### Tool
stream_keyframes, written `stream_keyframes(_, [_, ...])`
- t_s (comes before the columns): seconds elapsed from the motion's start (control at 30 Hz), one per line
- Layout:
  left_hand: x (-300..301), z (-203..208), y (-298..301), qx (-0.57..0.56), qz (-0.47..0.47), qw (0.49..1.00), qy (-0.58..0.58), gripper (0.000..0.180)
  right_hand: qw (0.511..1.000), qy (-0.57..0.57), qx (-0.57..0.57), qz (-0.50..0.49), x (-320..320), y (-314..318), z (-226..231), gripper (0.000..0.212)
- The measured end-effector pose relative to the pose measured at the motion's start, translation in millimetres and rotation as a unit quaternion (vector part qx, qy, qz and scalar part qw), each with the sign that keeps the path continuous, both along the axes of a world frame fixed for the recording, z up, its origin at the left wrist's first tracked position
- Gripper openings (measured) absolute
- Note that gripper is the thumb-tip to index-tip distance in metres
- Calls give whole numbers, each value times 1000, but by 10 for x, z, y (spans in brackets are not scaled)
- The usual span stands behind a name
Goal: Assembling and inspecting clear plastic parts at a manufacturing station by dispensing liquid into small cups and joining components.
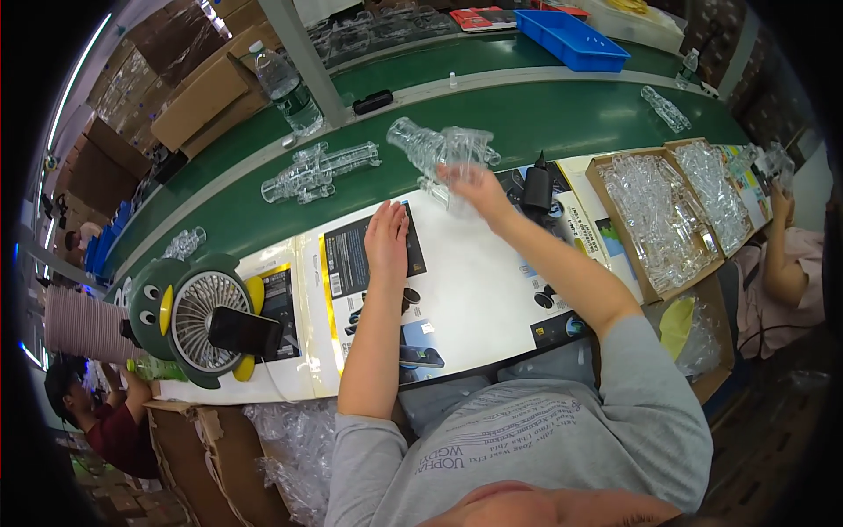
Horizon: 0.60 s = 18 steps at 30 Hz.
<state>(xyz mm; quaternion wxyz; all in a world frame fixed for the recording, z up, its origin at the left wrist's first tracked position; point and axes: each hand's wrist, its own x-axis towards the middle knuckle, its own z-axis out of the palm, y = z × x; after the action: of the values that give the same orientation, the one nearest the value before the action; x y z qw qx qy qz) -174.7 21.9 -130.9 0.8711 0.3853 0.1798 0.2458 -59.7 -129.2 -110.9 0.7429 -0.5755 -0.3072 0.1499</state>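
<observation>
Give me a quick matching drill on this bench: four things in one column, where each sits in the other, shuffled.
Things:
1. right hand
2. left hand
3. blue tray
4. black phone

Places:
A. flat on the white printed sheet
B. leaning against the green penguin-shaped fan
C. far side of the green belt
D. raised, gripping a clear plastic piece

Pairs: 1-D, 2-A, 3-C, 4-B

Grey short-sleeved T-shirt with pale printed lettering, bare forearms.
</observation>
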Motion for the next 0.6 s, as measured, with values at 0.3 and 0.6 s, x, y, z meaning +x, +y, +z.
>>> stream_keyframes(0.3, [-107, 22, 383, -161, -109, 978, -75, 43, 817, -509, -251, 96, -928, -266, 176, 52])
stream_keyframes(0.6, [-379, 294, 723, -236, 68, 942, -230, 44, 934, -28, -304, 184, -845, -350, 253, 57])
